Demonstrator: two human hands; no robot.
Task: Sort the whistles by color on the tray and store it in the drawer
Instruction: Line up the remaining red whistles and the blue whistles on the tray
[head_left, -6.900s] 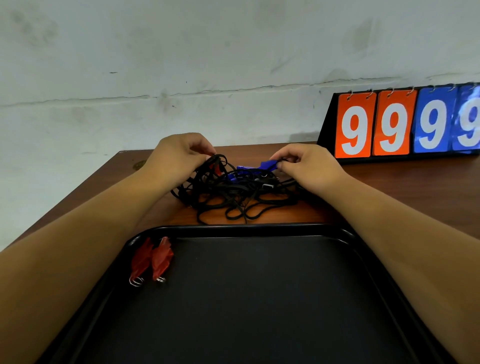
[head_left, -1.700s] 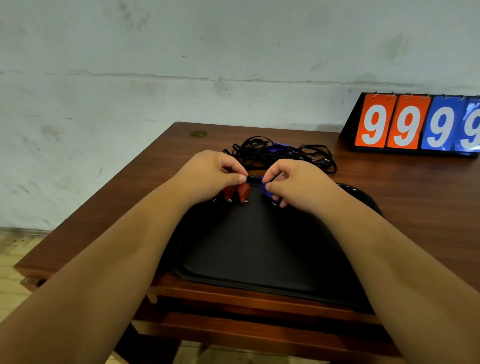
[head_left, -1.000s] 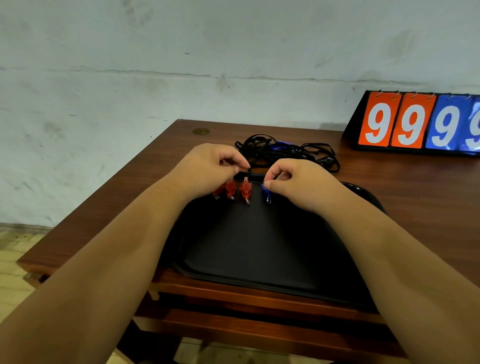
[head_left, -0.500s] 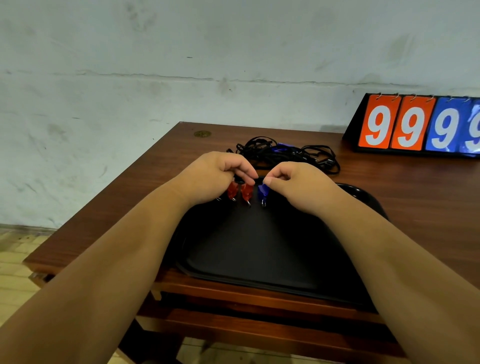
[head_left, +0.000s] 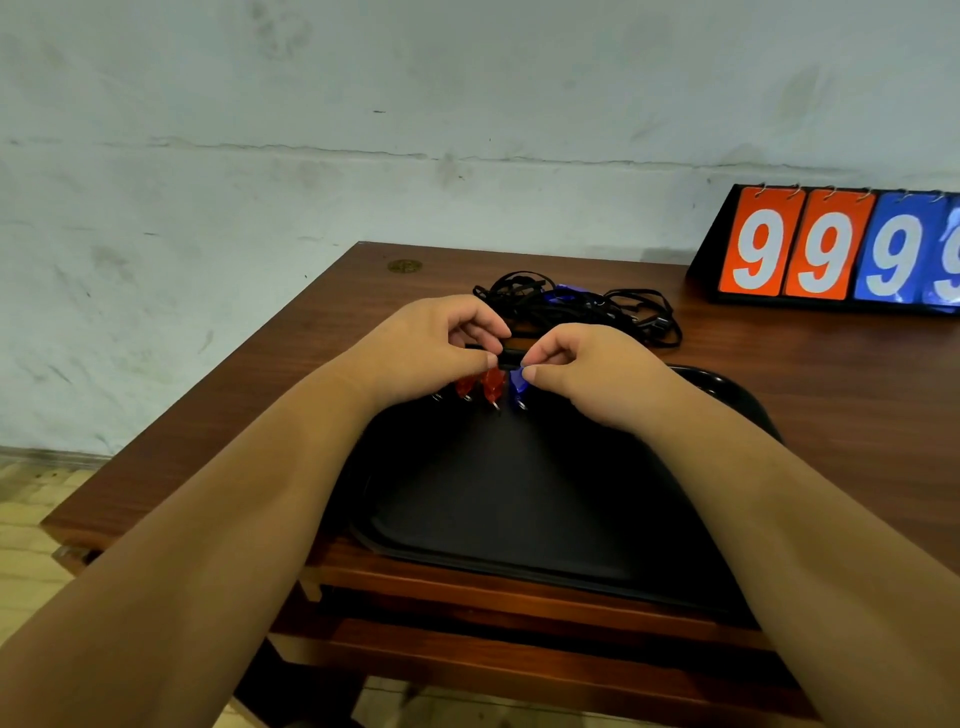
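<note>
A black tray (head_left: 519, 493) lies on the brown table. At its far edge two red whistles (head_left: 491, 382) lie side by side, with a blue whistle (head_left: 517, 385) just to their right. My left hand (head_left: 431, 348) pinches the top of the red whistles. The thumb and forefinger of my right hand (head_left: 587, 369) are closed on the top of the blue whistle. Behind both hands sits a tangle of black lanyards (head_left: 613, 309) with another blue whistle (head_left: 563, 292) in it.
An orange and blue flip scoreboard (head_left: 831, 249) showing nines stands at the back right of the table (head_left: 311, 353). A wooden drawer front (head_left: 519, 618) shows under the table's near edge. The wall is close behind, and floor lies to the left.
Earlier both hands worked in the lanyard tangle; they now rest at the tray's far edge, where a blue whistle sits beside the red ones. Over the last second they barely shifted.
</note>
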